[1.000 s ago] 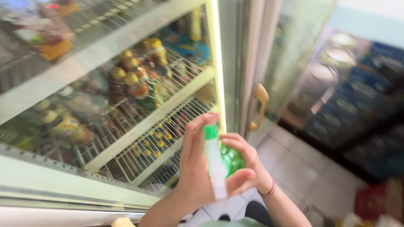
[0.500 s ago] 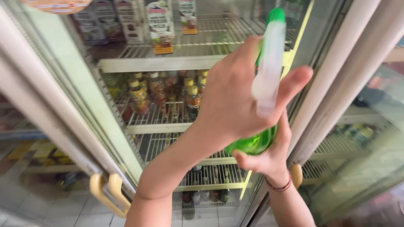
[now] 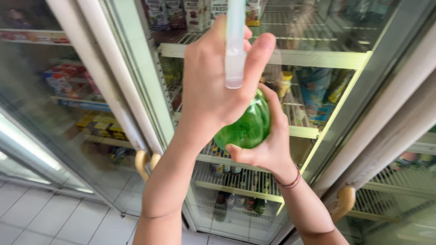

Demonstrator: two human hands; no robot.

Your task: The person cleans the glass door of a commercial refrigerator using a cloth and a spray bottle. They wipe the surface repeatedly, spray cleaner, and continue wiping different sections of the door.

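Since half a second ago my view has pushed in closer on the glass-doored drinks cooler [image 3: 318, 59], and both hands have risen in front of its open middle section, so the work looks well under way at shelf height. My left hand [image 3: 213, 86] now sits high in the scene, its fingers curled and pinching a slim, pale translucent tube-shaped bottle [image 3: 235, 54] held upright between thumb and fingertips; a second ago its green cap showed, but now the top runs out of the picture. My right hand [image 3: 268, 149], with a beaded bracelet [image 3: 290, 183] at the wrist, cups a round, green, translucent plastic bottle [image 3: 247, 127] from below and the right, fingers wrapped against its curve. That green bottle sits just behind the left palm, touching it as far as I can tell. The left hand hides most of it, so I cannot make out its neck. The far wire shelves [image 3: 236, 179] hold small bottles, blurred through glass.
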